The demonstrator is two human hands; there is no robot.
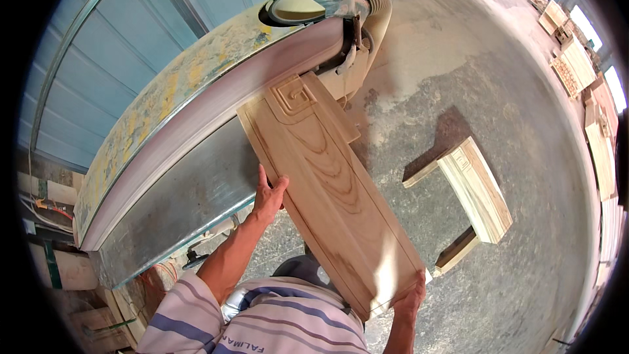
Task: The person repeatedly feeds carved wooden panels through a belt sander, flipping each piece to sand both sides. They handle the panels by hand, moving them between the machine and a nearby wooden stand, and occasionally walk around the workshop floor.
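A long wooden panel (337, 190) with a carved square spiral at its far end slants across the middle of the view. My left hand (268, 196) grips its left long edge, thumb lying on the top face. At the near right corner my right hand (411, 295) holds the panel's end. A shorter wood piece (334, 108) juts from beneath the far right side. The far end meets or nearly meets the pale pink sanding belt (216, 108) of a long belt sander; whether it touches, I cannot tell. Below the belt, the panel's far left corner overlaps the grey metal table (183, 190).
On the concrete floor to the right stands a similar carved wooden piece (475, 190) with two legs. A dusty flexible hose (377, 10) rises behind the sander's far end. Blue corrugated wall (124, 39) is at the left. Stacks of timber (576, 65) line the far right.
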